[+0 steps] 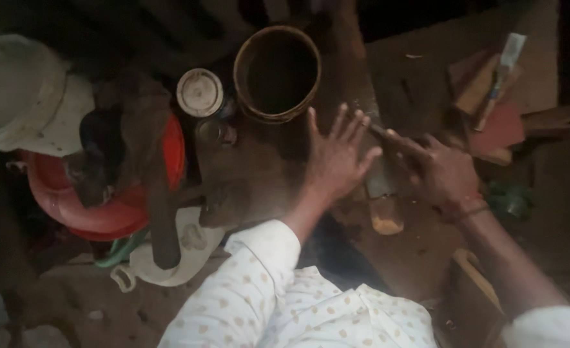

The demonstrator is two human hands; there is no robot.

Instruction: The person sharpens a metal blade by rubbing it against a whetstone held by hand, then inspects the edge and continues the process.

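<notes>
Pale, worn, narrow wooden piece (380,177) lying lengthwise on the dusty brown worktop (414,251), near end sawn and yellowish. Left hand (334,158) spread flat, fingers splayed, pressing its left edge. Right hand (438,171) curled over its right side; grip closed, contents unclear in the dimness. Rusty open can (277,74) just beyond.

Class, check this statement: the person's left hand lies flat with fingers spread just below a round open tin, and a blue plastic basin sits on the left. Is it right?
Not quite. The head view shows the plastic basin is red, not blue. The rest holds: the left hand lies flat, fingers spread, just below the round open tin.
</notes>
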